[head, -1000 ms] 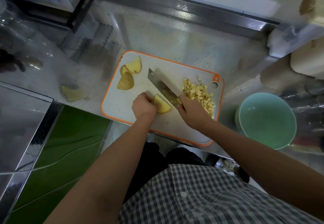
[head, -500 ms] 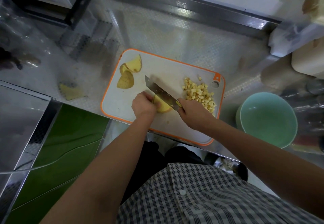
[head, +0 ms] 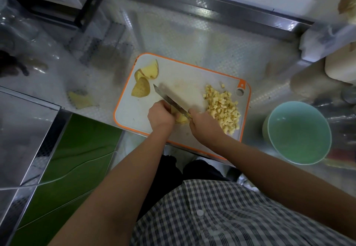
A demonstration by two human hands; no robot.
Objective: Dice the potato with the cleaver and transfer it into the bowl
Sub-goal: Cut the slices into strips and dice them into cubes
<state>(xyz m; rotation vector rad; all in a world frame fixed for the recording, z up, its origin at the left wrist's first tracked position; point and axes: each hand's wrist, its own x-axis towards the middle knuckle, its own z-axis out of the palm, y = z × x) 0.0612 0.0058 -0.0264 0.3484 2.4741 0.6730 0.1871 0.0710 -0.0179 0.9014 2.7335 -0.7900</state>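
A white cutting board with an orange rim (head: 194, 76) lies on the steel counter. My left hand (head: 160, 116) presses down on a potato piece (head: 181, 119), mostly hidden under my fingers. My right hand (head: 204, 125) grips the handle of the cleaver (head: 169, 100), whose blade slants up-left and stands on that piece right against my left fingers. A heap of small potato cubes (head: 223, 109) sits on the board's right side. Potato wedges (head: 144, 80) lie at the board's far left corner. The pale green bowl (head: 297, 132) stands right of the board and holds nothing.
A potato scrap (head: 80, 100) lies on the counter left of the board. A steel ledge and green surface sit at the lower left. Pale containers (head: 341, 66) crowd the right back corner. A dark rack (head: 90, 1) stands at the back left.
The cleaver has shifted left across the potato piece, closer to my left fingers, and cut down into it. My left hand now covers more of the piece.
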